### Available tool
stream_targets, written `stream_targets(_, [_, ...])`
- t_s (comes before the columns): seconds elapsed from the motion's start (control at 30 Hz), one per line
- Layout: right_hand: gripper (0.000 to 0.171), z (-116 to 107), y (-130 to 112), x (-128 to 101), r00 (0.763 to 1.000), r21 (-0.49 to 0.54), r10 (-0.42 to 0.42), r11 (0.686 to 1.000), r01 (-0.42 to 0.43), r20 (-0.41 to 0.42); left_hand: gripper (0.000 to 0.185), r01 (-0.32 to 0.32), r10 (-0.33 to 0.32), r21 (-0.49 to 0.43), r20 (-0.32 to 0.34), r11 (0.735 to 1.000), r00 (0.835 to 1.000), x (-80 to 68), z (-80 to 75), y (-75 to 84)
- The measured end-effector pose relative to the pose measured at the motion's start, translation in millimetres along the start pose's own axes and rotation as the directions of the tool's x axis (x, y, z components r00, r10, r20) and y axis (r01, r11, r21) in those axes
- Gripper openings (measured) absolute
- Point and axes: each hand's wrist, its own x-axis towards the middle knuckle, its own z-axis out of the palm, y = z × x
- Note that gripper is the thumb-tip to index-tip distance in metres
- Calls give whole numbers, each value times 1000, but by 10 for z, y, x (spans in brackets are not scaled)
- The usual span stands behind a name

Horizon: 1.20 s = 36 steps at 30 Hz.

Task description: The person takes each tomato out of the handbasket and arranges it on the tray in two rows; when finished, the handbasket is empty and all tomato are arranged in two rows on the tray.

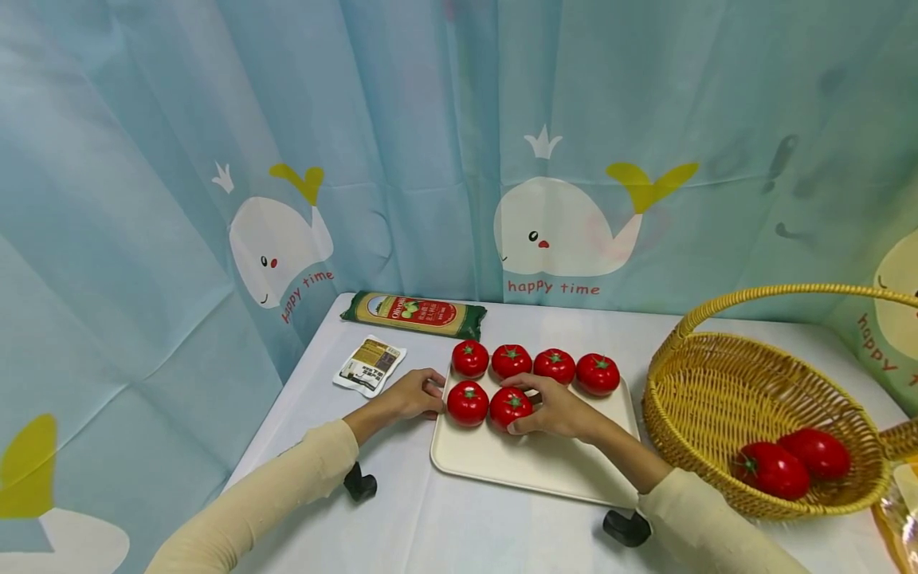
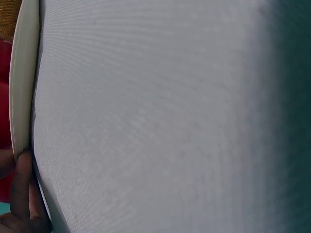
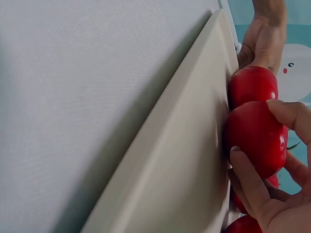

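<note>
My right hand (image 1: 555, 408) holds a red tomato (image 1: 510, 408) in the front row on a cream tray (image 1: 545, 470). In the right wrist view, fingers and thumb are curled round that tomato (image 3: 255, 138), which sits on or just over the tray. At the tray's left side, my left hand (image 1: 412, 395) grips the rim, and the left wrist view shows its fingers (image 2: 20, 187) at the tray edge (image 2: 24, 82). Another tomato (image 1: 468, 403) stands beside the held one, close to the left hand. Behind them runs a row of several tomatoes (image 1: 554, 366).
A wicker basket (image 1: 717, 375) with a tall handle stands right of the tray, with two tomatoes (image 1: 774, 470) inside. Behind the tray's left corner lies a green and red packet (image 1: 416, 313). A small white pouch (image 1: 370, 366) lies left of it. A printed curtain hangs behind the table.
</note>
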Motion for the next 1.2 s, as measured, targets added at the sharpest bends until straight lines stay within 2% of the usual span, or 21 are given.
stream_targets(0.57, [69,-18,0,-5,1000,11,-4,1000,4,8,44,-5,5,-11,3,1000,1000,-10,-2,3])
stream_targets(0.87, [69,-54,4,-32,1000,14,22,1000,-23,18,45,-11,11,-12,-1,1000,1000,-17,2,5])
stream_targets(1.2, [67,-234,-42,-163,999,-12,-34,999,34,1,45,-13,13,-3,-5,1000,1000,-19,7,9])
